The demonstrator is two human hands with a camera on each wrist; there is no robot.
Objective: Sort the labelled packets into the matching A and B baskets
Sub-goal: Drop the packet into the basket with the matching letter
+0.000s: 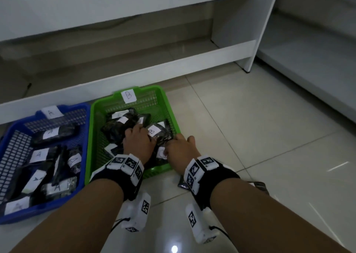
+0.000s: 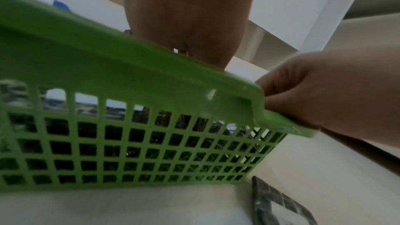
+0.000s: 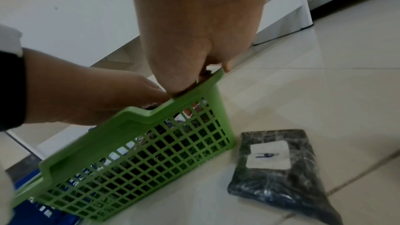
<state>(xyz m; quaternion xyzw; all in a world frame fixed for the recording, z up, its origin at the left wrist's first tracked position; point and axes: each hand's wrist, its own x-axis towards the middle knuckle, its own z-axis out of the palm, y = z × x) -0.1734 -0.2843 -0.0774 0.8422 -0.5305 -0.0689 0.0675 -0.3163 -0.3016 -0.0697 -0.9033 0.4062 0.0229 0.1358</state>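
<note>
Blue basket point(image 1: 11, 137): I see it just left of the green basket, on the floor; a white tag marked A on its far rim; dark packets with A labels point(image 1: 50, 133) lie inside it.
Green basket point(image 1: 163, 106): my landmark, on the pale tiled floor point(image 1: 250, 127); a B tag on its far rim; dark packets point(image 1: 115, 126) piled within, one showing a B label point(image 1: 154, 131).
Left hand point(image 1: 137, 140): I have it reaching down inside the green basket, fingers curled in among the packets; whether it grips one I cannot tell.
Right hand point(image 1: 181, 150): at the green basket's near right corner; fingers dip over the rim beside a labelled packet point(image 1: 161, 152); the thumb stays outside the rim; I cannot tell whether it holds anything.
Loose packet point(image 3: 279, 160): on the floor just right of the green basket's near corner, apart from it; dark wrap, white label facing up, its mark unreadable.
White shelving point(image 1: 134, 75): behind the green basket, along the floor.
</note>
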